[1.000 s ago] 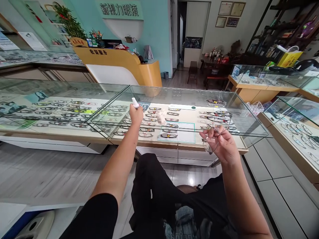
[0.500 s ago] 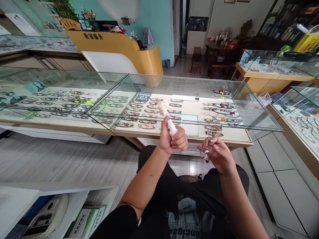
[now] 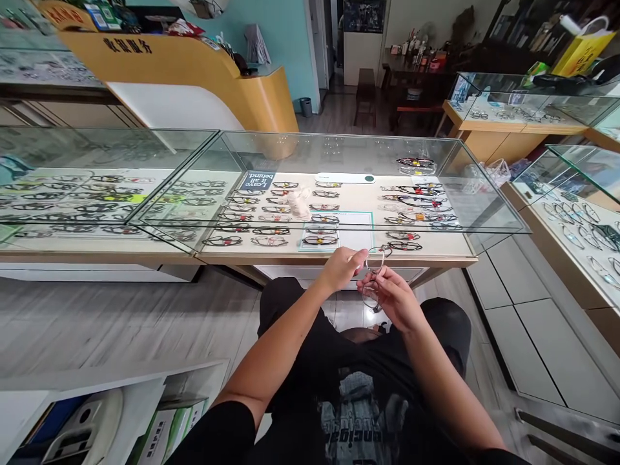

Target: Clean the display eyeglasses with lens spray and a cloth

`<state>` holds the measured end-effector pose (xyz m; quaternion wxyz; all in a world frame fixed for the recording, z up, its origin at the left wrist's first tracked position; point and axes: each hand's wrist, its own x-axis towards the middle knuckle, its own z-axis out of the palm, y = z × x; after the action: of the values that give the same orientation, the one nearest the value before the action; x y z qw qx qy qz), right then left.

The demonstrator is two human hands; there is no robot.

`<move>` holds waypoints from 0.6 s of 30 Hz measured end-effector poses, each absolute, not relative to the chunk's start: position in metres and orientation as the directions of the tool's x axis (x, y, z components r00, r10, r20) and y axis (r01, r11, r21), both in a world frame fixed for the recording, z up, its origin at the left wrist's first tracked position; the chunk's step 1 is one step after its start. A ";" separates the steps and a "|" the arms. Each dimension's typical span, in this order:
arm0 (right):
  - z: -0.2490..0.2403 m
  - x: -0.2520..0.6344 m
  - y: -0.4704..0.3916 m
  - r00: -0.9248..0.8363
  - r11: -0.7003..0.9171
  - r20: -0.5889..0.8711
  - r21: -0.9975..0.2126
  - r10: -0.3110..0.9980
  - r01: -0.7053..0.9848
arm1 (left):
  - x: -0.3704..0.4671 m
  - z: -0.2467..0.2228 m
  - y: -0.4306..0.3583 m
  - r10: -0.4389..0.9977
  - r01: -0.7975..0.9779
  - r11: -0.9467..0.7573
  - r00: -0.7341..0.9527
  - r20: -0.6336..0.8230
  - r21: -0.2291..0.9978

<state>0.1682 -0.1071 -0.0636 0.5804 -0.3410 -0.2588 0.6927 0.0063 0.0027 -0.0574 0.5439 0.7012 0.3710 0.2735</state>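
Note:
My right hand (image 3: 394, 297) grips a pair of thin-rimmed eyeglasses (image 3: 372, 298) between thumb and fingers, in front of the display case's near edge. The lenses stand one above the other. My left hand (image 3: 340, 268) is closed at the left of the upper lens, its thumb and finger pinching at the rim. No white bottle shows; the inside of my left hand is hidden. A crumpled pale pink cloth (image 3: 299, 204) lies on the glass case (image 3: 339, 137), above rows of spectacles.
More glass cases stand at the left and right (image 3: 588, 181). Behind is a yellow counter (image 3: 194, 68) beside a small bin (image 3: 305, 106). At the lower left, an open white shelf (image 3: 194, 378) holds binders and a pale device. My knees are close to the case.
My left hand has moved right to the eyeglasses, and the white bottle it held is out of sight. The eyeglasses and my right hand have shifted left in view. The camera view has tilted down.

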 end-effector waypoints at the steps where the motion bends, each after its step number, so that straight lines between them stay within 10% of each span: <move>1: -0.064 0.168 -0.107 -0.097 -0.192 -0.169 -0.752 0.981 -0.630 | 0.008 -0.058 0.002 0.815 0.244 -0.148 0.578 -0.021 0.958; 18: -0.069 0.176 -0.102 -0.077 -0.189 -0.180 -0.759 0.981 -0.623 | -0.022 -0.025 0.006 0.828 0.376 -0.221 0.561 -0.030 0.900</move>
<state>0.1757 -0.1022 -0.0688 0.5830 -0.3487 -0.2566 0.6875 -0.0221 0.0061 -0.0248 0.4754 0.7445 0.4040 0.2376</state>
